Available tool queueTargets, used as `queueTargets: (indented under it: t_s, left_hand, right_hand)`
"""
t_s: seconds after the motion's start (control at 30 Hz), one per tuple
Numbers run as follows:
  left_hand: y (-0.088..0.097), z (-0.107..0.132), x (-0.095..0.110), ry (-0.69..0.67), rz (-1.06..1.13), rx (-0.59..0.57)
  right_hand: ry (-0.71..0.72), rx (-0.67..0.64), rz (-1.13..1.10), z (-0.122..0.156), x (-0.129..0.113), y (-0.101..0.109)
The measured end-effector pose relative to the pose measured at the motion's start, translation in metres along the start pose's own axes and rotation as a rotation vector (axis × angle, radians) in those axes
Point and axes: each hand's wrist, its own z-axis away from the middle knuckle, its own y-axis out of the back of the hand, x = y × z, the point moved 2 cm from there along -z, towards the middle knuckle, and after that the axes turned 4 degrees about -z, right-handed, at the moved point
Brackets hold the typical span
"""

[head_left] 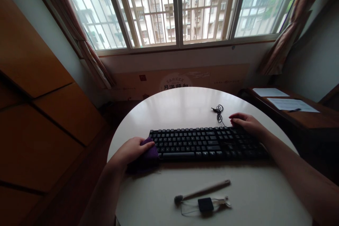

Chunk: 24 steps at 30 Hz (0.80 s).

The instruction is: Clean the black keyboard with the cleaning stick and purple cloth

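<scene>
A black keyboard (185,141) lies across the white round table (148,190). My left hand (135,150) grips a purple cloth (151,150) against the keyboard's left end, and the dark folds of the cloth hang over the near corner. Over the keyboard's far right corner is my right hand (246,123); its fingers reach left, slightly curved and apart, with nothing visible in them. Just left of those fingers, the keyboard's bundled black cable (219,113) rests on the tabletop.
Nearer to me lie a brush (206,190) with dark bristles and a thin wire tool with a black square block (206,204). At right, a brown desk (304,118) carries papers (291,105) and a pen (294,110). A barred window stands behind, wooden cabinets (53,130) at left.
</scene>
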Motion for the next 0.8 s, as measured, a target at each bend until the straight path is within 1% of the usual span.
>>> queueTargets:
  t_s: [0.2, 0.33, 0.43, 0.6, 0.7, 0.8]
  left_hand:
    - [0.0014, -0.0015, -0.0068, -0.059, 0.066, -0.090]
    - [0.0041, -0.0012, -0.0070, -0.095, 0.112, -0.098]
    - [0.0057, -0.0022, -0.0050, -0.061, 0.103, -0.102]
    - [0.0072, -0.0045, -0.0002, 0.037, 0.013, -0.092]
    - [0.0076, -0.0040, -0.0002, 0.029, 0.023, -0.095]
    - [0.0078, -0.0030, -0.0046, -0.022, 0.086, -0.116]
  right_hand:
    - [-0.004, 0.008, 0.005, 0.0001, 0.0004, -0.0011]
    - [0.006, 0.017, -0.008, -0.0013, 0.0019, -0.0006]
    - [0.015, 0.019, 0.003, -0.0029, 0.0031, -0.0001]
    - [0.030, 0.023, 0.024, -0.0028, 0.0021, -0.0001]
    - [0.035, 0.019, 0.023, -0.0027, 0.0024, -0.0003]
    - [0.043, 0.030, 0.014, -0.0037, 0.0040, -0.0001]
